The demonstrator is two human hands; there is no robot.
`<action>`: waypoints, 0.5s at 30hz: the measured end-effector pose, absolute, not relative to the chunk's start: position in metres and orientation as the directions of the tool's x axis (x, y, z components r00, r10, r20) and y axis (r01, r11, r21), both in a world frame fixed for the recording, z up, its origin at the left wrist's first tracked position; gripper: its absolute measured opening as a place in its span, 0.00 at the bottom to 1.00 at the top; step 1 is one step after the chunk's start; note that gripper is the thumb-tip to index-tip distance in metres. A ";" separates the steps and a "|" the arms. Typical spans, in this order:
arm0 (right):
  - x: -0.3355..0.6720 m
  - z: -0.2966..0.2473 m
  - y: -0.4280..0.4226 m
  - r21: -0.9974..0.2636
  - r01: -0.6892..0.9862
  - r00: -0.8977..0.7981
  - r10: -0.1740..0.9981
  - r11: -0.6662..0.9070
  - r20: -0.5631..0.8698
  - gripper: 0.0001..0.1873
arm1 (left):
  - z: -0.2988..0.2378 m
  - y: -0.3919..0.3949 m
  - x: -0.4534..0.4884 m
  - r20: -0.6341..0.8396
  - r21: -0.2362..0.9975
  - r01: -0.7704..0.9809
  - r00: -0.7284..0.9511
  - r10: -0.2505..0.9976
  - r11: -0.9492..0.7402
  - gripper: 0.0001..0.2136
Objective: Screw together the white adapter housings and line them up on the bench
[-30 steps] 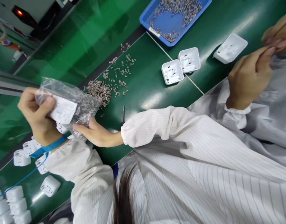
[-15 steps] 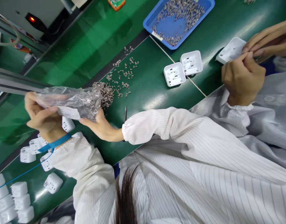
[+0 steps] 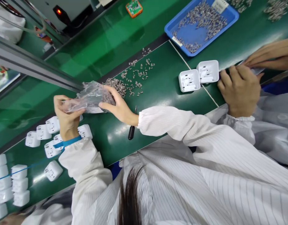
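Note:
A clear plastic bag [image 3: 91, 97] with a white label and some small metal parts in it hangs between my two hands above the green bench. My left hand [image 3: 67, 114], with a blue wrist strap [image 3: 70, 141], grips the bag's left end. At the other end my right hand [image 3: 117, 106] has its thumb and fingers closed round the bag. Just beyond the right hand lies a pile of small metal parts [image 3: 115, 86], partly hidden by the bag and hand. Loose metal pieces [image 3: 140, 74] are scattered beside it. A black-handled screwdriver [image 3: 131, 132] rests below my right wrist.
A blue tray [image 3: 183, 49] of metal parts stands at the upper right, near two white open housings [image 3: 189, 80]. A co-worker's hands [image 3: 241, 89] work at the right. White socket housings [image 3: 53, 171] stand at the lower left. A metal post [image 3: 38, 64] crosses the upper left.
The view has shifted, so the bench appears moved. The bag looks more crumpled and less full at its right end, and my right hand now grips over its top. The co-worker's hand covers their housing.

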State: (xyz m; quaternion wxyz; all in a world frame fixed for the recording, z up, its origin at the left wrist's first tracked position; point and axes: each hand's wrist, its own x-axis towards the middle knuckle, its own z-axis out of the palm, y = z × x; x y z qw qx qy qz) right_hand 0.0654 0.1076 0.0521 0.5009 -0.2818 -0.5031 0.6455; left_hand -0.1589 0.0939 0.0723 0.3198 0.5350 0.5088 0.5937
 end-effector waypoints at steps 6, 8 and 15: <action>0.079 0.069 0.130 -0.942 -0.304 -0.413 0.871 0.144 0.266 0.26 | 0.062 0.080 -0.160 0.288 0.957 0.108 -0.237 0.928 -0.270 0.38; 0.079 0.074 0.141 -0.953 -0.200 -0.427 0.855 0.227 0.293 0.25 | 0.061 0.078 -0.157 0.321 0.947 0.110 -0.241 0.916 -0.303 0.37; 0.080 0.106 0.168 -0.893 0.126 -0.623 0.735 0.432 0.267 0.18 | 0.059 0.068 -0.156 0.342 0.936 0.146 -0.166 0.925 -0.320 0.34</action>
